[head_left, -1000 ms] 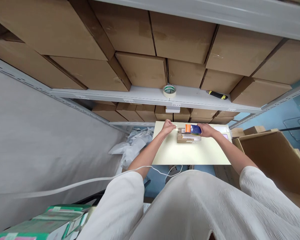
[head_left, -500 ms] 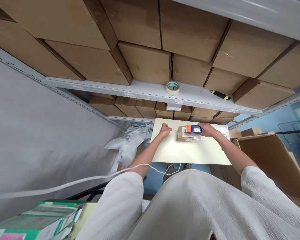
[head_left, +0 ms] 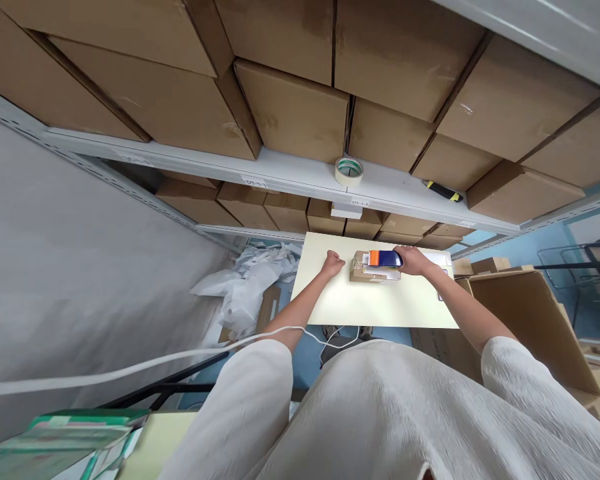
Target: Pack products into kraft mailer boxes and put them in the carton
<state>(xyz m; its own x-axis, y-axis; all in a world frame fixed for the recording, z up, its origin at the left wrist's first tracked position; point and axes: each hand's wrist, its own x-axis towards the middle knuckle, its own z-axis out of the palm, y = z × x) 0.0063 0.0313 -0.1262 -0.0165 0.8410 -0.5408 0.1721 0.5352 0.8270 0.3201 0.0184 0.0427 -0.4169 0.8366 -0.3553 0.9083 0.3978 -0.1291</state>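
My right hand (head_left: 411,259) is closed around one end of a dark blue thing with an orange end (head_left: 386,259); its exact kind is not clear. That thing is over a small brown cardboard box (head_left: 359,270), which has white paper on its top and sits on a pale yellow board (head_left: 375,307). To the left of the box, and apart from it, my left hand (head_left: 333,264) is curled into a fist above the board. Whatever may be inside the left fingers is hidden.
A tape roll (head_left: 349,171) and a black-yellow utility knife (head_left: 443,191) lie on the shelf (head_left: 290,170) among cardboard boxes. Crumpled white plastic (head_left: 253,287) is at left, an open carton (head_left: 530,320) at right. A white cable (head_left: 145,365) crosses my left arm.
The camera view has shifted slightly. My right hand keeps the blue and orange thing over the box, now with its dark blue side showing. The left fist stays beside the box.
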